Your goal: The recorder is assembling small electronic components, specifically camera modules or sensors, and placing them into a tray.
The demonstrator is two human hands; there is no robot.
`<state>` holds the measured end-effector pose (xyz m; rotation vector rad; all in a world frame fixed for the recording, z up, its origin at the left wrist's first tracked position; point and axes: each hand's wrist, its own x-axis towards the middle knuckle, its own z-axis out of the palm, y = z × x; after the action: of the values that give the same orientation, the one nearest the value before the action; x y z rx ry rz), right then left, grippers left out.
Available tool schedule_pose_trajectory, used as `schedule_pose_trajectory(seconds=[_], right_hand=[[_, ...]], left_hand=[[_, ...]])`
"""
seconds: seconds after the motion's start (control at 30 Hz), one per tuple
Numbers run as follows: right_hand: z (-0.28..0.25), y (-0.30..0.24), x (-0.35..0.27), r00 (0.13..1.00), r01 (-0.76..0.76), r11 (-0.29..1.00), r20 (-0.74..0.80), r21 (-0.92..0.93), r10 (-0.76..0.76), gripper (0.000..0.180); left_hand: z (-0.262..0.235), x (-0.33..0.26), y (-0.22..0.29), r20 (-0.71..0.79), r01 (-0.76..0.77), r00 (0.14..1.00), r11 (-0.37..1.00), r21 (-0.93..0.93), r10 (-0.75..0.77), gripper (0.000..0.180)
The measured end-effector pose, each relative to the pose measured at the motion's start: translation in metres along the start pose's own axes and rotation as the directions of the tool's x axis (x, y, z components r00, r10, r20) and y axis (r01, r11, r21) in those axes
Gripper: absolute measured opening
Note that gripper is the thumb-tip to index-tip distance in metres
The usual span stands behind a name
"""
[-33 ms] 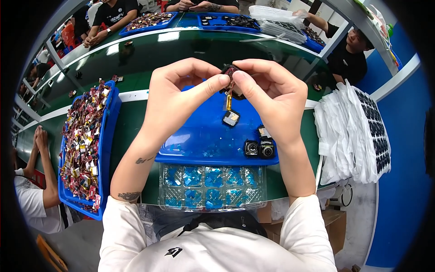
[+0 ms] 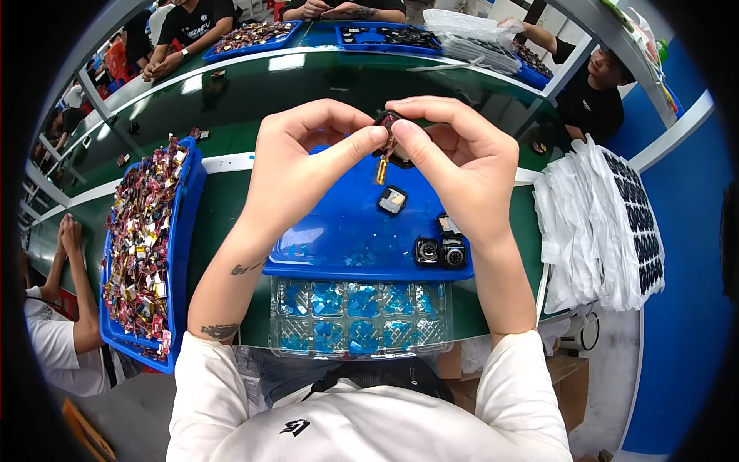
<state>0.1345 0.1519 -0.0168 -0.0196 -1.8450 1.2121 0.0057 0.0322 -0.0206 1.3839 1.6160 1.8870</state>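
Note:
Both hands are raised over a blue tray [image 2: 331, 219]. My left hand [image 2: 304, 150] pinches the left side of a small black housing [image 2: 382, 117] with reddish circuitry, thumb and forefinger pressed together. My right hand [image 2: 473, 154] grips its other side, with the thumb laid over the front. Below the thumbs, a small yellow-gold part [image 2: 381, 171] dangles on thin wires. Fingers hide much of the housing. A black square piece [image 2: 392, 200] with a pale face lies on the tray beneath. Two black units with round, lens-like faces [image 2: 427, 252] sit near my right wrist, beside another black piece [image 2: 449, 225].
A clear compartment tray [image 2: 350, 354] holding blue film bits lies nearest me. At left, a blue bin [image 2: 194, 204] is heaped with wired circuit parts. White-wrapped black trays [image 2: 573, 231] are stacked at right. Co-workers sit across the green table [image 2: 308, 81] and at left.
The dangling yellow-gold part has shifted slightly up and left, apart from the black square piece in view. My right hand has edged slightly left. Both hands keep their hold.

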Motion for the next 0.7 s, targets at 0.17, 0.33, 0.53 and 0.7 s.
schedule_pose_trajectory(seconds=[0.17, 0.33, 0.53, 0.7], right_hand=[[-0.021, -0.002, 0.016, 0.975, 0.203, 0.927, -0.028, -0.316, -0.223, 0.013], [-0.035, -0.008, 0.021, 0.95, 0.257, 0.9, -0.081, -0.351, -0.303, 0.01], [-0.041, -0.015, 0.017, 0.959, 0.244, 0.876, -0.03, -0.417, -0.281, 0.007], [-0.052, -0.022, 0.018, 0.975, 0.201, 0.864, 0.007, -0.461, -0.224, 0.007]], left_hand=[[-0.014, 0.038, -0.04, -0.079, 0.078, 0.995, 0.975, 0.206, -0.063, 0.019], [-0.058, 0.116, -0.131, -0.231, 0.369, 0.929, 0.659, 0.655, -0.291, 0.029], [-0.065, 0.142, -0.194, -0.326, 0.538, 0.78, 0.305, 0.786, -0.535, 0.046], [-0.065, 0.142, -0.182, -0.309, 0.478, 0.856, 0.405, 0.779, -0.415, 0.033]])
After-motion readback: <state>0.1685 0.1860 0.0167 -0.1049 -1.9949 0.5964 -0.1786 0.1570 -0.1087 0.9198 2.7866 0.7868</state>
